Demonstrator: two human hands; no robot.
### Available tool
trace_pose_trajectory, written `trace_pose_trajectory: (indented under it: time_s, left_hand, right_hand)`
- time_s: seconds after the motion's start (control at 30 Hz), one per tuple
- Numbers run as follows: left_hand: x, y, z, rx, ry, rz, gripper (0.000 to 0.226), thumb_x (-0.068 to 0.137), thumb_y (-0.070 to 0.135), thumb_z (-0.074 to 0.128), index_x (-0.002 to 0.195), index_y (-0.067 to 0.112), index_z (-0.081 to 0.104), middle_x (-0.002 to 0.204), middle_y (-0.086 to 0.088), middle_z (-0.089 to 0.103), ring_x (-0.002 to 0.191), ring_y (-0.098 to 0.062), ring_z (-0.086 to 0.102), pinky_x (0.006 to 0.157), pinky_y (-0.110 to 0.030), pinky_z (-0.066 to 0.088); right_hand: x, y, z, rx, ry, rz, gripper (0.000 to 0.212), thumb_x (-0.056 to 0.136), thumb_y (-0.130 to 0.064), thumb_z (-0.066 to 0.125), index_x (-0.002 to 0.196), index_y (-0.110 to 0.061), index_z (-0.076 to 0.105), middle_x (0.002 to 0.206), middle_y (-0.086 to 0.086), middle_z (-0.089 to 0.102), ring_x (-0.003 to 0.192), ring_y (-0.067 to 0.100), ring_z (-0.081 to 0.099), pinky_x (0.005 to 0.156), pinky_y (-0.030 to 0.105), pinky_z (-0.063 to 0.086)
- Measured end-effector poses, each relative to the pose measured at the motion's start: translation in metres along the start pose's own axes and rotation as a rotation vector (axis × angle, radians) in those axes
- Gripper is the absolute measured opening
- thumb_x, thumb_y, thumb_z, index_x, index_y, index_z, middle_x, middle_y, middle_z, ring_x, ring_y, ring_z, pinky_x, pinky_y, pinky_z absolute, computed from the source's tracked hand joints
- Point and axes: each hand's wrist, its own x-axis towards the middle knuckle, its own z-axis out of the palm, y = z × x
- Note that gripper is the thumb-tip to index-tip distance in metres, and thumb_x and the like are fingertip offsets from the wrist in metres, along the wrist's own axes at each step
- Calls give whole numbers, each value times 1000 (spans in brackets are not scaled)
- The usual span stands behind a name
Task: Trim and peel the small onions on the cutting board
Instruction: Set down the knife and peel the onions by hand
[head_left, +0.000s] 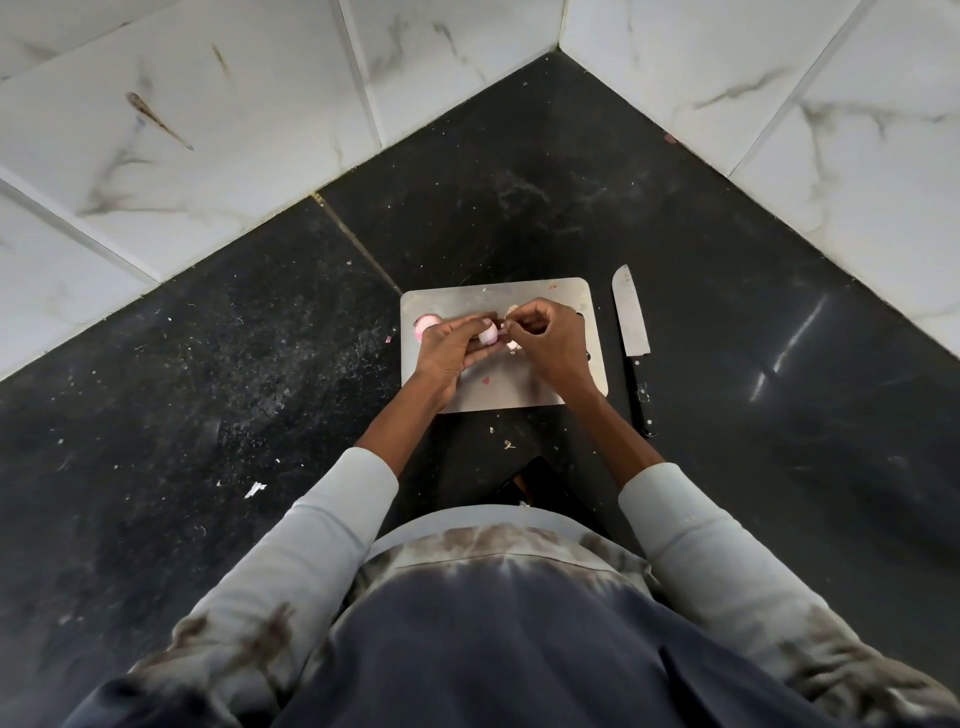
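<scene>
The cutting board (524, 387) looks like brushed metal, matt grey with a dull sheen. Off its right edge, the knife (631, 332) has a smooth steel blade and a glossy black handle with rivets. The counter (727, 322) is polished black stone, speckled and reflective. The wall tiles (197, 130) are glossy white marble-look. The sleeves (332, 525) are soft grey cloth.

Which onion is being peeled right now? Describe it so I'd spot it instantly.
Start at the grey cutting board on the dark counter, left of the knife. Above its middle, the left hand grips a small pale onion while the right hand pinches at its skin. Unlike the pinker onion lying at the board's left edge, this one is held.
</scene>
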Motion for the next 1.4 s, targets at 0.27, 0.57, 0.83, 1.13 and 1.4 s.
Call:
trace_pose_trajectory:
  time_s: [0.27, 0.57, 0.83, 1.13, 1.4]
  left_hand:
    - [0, -4, -6, -3, -2, -21, 28, 103, 1, 60, 128, -4, 72, 119, -21, 78, 108, -37, 78, 96, -44, 63]
    - [4, -3, -10, 97, -20, 40, 31, 106, 5, 58, 135, 8, 71, 129, -15, 75, 96, -27, 81, 81, -29, 65]
    - [4, -9, -7, 170, 37, 73, 17, 102, 12, 69, 118, 6, 75, 102, -13, 80, 89, -20, 77, 78, -28, 66]
    - [-2, -4, -15, 157, -115, 109, 37, 94, -8, 71, 130, -2, 70, 119, -16, 78, 105, -20, 79, 93, -32, 64]
    - [3, -9, -16, 222, -62, 130, 31, 90, 7, 81, 121, 9, 78, 124, -15, 78, 119, -31, 74, 109, -49, 56]
  right_hand:
    - [-4, 9, 1, -224, -13, 40, 15, 99, -11, 72, 108, -14, 84, 107, -2, 81, 97, 11, 74, 93, 28, 59]
    - [-9, -3, 3, -290, -3, -25, 11, 95, -24, 79, 103, -23, 72, 99, -11, 71, 85, 4, 66, 74, 17, 49]
    - [-3, -13, 5, -260, -118, -176, 21, 92, -26, 83, 110, -14, 81, 104, -1, 77, 87, 9, 70, 78, 14, 51]
    - [-3, -11, 0, -188, -70, -117, 22, 93, -25, 82, 111, -13, 84, 104, -3, 81, 94, 7, 73, 85, 25, 59]
    - [-9, -11, 0, -195, -23, -129, 23, 90, -22, 86, 108, -8, 84, 101, -3, 80, 83, -2, 68, 80, 6, 51]
